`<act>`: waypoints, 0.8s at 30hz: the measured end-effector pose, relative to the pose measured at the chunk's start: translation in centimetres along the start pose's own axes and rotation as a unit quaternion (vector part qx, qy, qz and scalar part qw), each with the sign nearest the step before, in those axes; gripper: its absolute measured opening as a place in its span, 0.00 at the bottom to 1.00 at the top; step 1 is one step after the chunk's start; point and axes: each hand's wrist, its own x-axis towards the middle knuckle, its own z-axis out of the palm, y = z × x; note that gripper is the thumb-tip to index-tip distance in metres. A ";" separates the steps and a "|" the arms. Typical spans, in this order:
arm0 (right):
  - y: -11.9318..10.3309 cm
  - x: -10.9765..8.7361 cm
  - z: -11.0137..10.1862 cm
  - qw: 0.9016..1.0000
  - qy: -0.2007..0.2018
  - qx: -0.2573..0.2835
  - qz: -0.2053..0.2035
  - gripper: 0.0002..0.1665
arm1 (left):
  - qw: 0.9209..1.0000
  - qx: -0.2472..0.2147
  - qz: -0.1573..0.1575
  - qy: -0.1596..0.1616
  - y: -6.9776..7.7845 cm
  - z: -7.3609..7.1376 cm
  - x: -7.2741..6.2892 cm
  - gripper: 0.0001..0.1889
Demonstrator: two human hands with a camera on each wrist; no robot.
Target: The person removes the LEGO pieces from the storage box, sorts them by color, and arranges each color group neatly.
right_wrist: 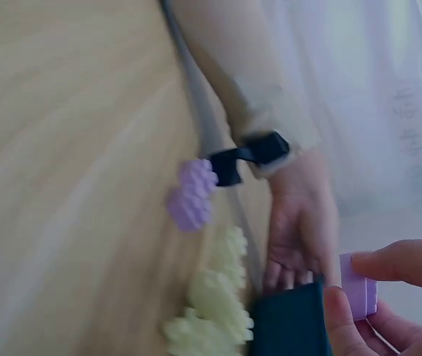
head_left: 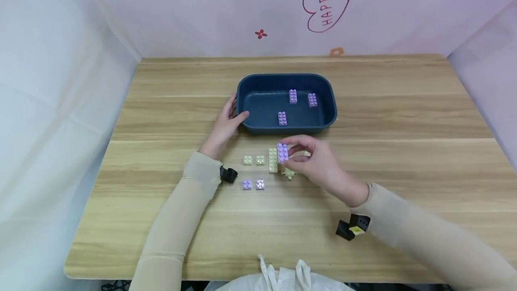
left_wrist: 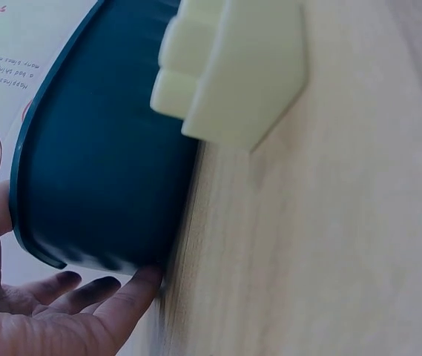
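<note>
My right hand (head_left: pixel 319 165) pinches a purple building brick (head_left: pixel 282 152) between thumb and fingertips, raised over the table just in front of the dark blue tray (head_left: pixel 286 130). In the right wrist view the same purple brick (right_wrist: pixel 357 288) shows from its side. My left hand (head_left: pixel 224 125) grips the tray's left end, thumb over the rim and the other fingers against the outer wall. Three purple bricks lie inside the tray, one of them near the front wall (head_left: pixel 282 118). A long pale yellow brick (head_left: pixel 273 160) stands beside the pinched one, close to my right fingertips.
Two small yellow bricks (head_left: pixel 253 160) and two small purple bricks (head_left: pixel 253 184) lie left of the long yellow brick. More yellow pieces (head_left: pixel 288 173) sit partly hidden under my right hand. The wooden table (head_left: pixel 404 116) ends at a printed white cloth (head_left: pixel 194 17) behind the tray.
</note>
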 end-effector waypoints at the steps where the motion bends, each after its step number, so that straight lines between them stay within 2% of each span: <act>1: 0.4 -0.2 0.3 1.000 0.000 0.001 -0.004 0.26 | 1.000 0.000 0.003 0.003 -0.1 0.0 0.1 0.37; 5: 2.1 -1.0 1.7 1.000 -0.002 -0.007 -0.022 0.26 | 1.000 0.001 0.014 0.016 -1.3 -0.2 1.3 0.37; 14: 4.3 -2.1 4.1 0.997 -0.004 -0.037 -0.061 0.26 | 1.000 -0.003 0.022 0.001 -1.0 -0.1 1.2 0.38; 24: 5.8 -2.5 5.5 0.993 0.015 -0.081 -0.085 0.28 | 1.000 -0.005 0.015 0.003 -1.5 -0.2 0.9 0.37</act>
